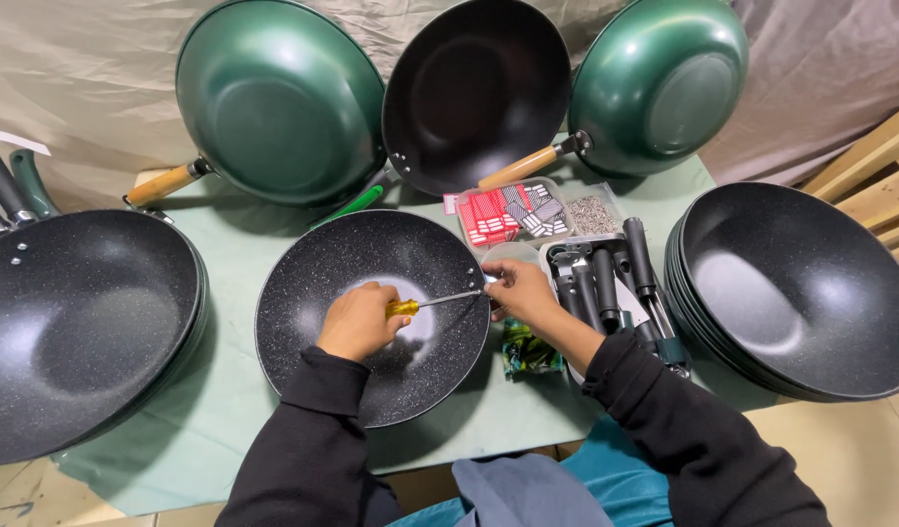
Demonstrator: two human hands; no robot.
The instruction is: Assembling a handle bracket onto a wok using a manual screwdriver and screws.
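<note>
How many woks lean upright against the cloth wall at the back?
3: a green wok showing its underside at left, a black wok showing its inside in the middle, another green wok at right.

Clear plastic tray (pixel 557 200) at 12 o'clock of table centre, holding small red, white and grey striped packets (pixel 508 213). Crumpled green foil wrapper (pixel 527 353) at 5 o'clock, just right of the speckled pan.
</note>
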